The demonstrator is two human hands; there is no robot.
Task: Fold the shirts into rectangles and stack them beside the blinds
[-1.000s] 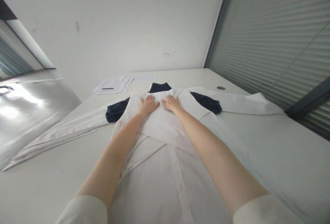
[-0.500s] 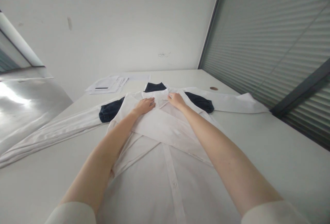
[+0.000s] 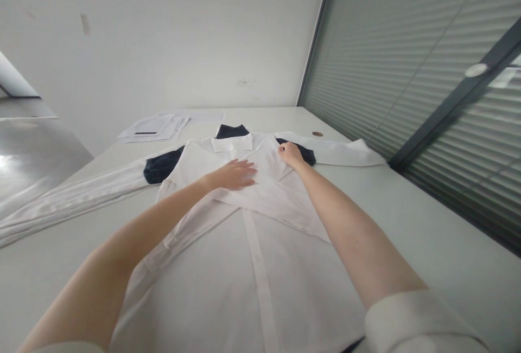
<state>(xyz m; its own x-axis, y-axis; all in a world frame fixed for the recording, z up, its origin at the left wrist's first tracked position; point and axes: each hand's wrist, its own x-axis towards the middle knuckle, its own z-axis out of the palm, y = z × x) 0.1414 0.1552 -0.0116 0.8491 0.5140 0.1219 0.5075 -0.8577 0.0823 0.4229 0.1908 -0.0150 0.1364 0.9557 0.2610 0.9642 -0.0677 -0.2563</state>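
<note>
A white button-up shirt (image 3: 207,282) lies front up, its collar at the far end and its sleeves crossed over the chest. Flat on the upper chest rests my left hand (image 3: 234,174), fingers spread. My right hand (image 3: 290,154) is at the shirt's right shoulder, with thumb and fingers pinched on the fabric. Under the shirt another garment shows: its dark collar (image 3: 232,132), dark patches (image 3: 163,166) at both sides, and white sleeves (image 3: 87,193) stretched out left and right.
Everything lies on a white table (image 3: 350,201) against a wall. Papers (image 3: 157,127) with a black strip sit at the back left. A small brown disc (image 3: 317,134) is at the back right. Window blinds (image 3: 386,60) border the right side.
My left hand has slid from near the collar down onto the chest, its fingers spreading. My right hand has moved from beside the collar out to the right shoulder. The view has shifted slightly.
</note>
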